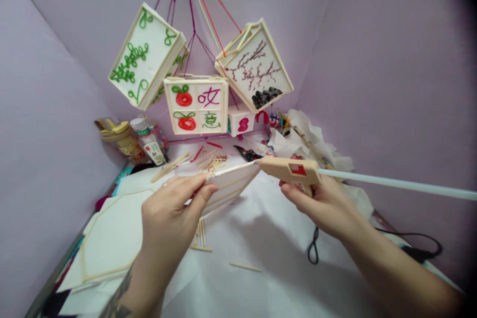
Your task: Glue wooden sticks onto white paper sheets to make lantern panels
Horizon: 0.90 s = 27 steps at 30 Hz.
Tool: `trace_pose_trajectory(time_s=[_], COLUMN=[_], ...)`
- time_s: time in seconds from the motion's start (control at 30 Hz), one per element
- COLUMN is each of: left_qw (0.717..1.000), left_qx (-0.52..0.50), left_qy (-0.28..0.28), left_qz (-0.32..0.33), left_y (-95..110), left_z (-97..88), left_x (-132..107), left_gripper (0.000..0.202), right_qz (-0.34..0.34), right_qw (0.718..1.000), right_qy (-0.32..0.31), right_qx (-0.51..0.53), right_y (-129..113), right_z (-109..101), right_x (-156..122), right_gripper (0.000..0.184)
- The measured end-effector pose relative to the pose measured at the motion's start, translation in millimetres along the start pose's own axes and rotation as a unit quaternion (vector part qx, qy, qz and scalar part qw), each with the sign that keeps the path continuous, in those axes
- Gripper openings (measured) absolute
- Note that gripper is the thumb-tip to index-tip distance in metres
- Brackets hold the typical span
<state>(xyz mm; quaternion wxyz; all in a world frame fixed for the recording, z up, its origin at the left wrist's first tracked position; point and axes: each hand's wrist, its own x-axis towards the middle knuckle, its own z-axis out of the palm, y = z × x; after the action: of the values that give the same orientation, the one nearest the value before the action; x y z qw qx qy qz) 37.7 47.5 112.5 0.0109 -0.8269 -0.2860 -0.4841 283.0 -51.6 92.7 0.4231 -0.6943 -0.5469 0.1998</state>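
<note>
Between thumb and fingers, my left hand (pixel 179 208) grips a white paper panel (pixel 227 189) framed with thin wooden sticks, raised above the table and tilted. Wrapped round the handle of a beige hot glue gun (pixel 286 169), my right hand (pixel 316 203) is closed. A long translucent glue stick (pixel 395 184) runs out of the gun's back to the right. The gun's nozzle meets the far end of the panel's top edge, where a whitish line runs along the wood; I cannot tell if they touch.
Decorated paper lanterns, one with red fruit (pixel 196 105), hang on cords ahead. Loose sticks (pixel 214 161) and pruning shears (pixel 246 153) lie behind the panel. Framed paper sheets (pixel 115 233) are stacked at left, near a bottle (pixel 149 141). A black cord (pixel 313 248) lies below my right hand.
</note>
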Motion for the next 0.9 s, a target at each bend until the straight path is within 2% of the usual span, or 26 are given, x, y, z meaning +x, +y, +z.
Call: trace_pose_trajectory(time_s=[0.1,0.27,0.43,0.67,0.9], left_qw=[1.000,1.000,1.000,1.000,1.000], left_qx=[0.000,-0.001,0.001,-0.002,0.009], left_qy=[-0.002,-0.004,-0.005,-0.007,-0.009], left_qz=[0.009,0.003,0.000,-0.008,-0.019], left_y=[0.5,-0.7,-0.7,-0.7,-0.3], left_z=[-0.6,0.0,-0.8,-1.1,-1.3], left_x=[-0.1,-0.5,0.3,0.0,-0.2], left_gripper=[0.008,0.008,0.008,0.007,0.009], right_qz=[-0.021,0.015,0.026,-0.020,-0.015], right_qw=[1.000,1.000,1.000,1.000,1.000], right_qy=[-0.001,-0.006,0.008,0.006,0.001], right_qx=[0.007,0.003,0.014,0.007,-0.009], right_y=[-1.6,-0.1,4.6,-0.5,-1.0], right_z=[0.3,-0.2,-0.4,1.4,0.9], right_x=[-0.4,1.3,-1.6,0.9,-0.5], right_gripper=[0.031,0.024,0.025,0.028,0.034])
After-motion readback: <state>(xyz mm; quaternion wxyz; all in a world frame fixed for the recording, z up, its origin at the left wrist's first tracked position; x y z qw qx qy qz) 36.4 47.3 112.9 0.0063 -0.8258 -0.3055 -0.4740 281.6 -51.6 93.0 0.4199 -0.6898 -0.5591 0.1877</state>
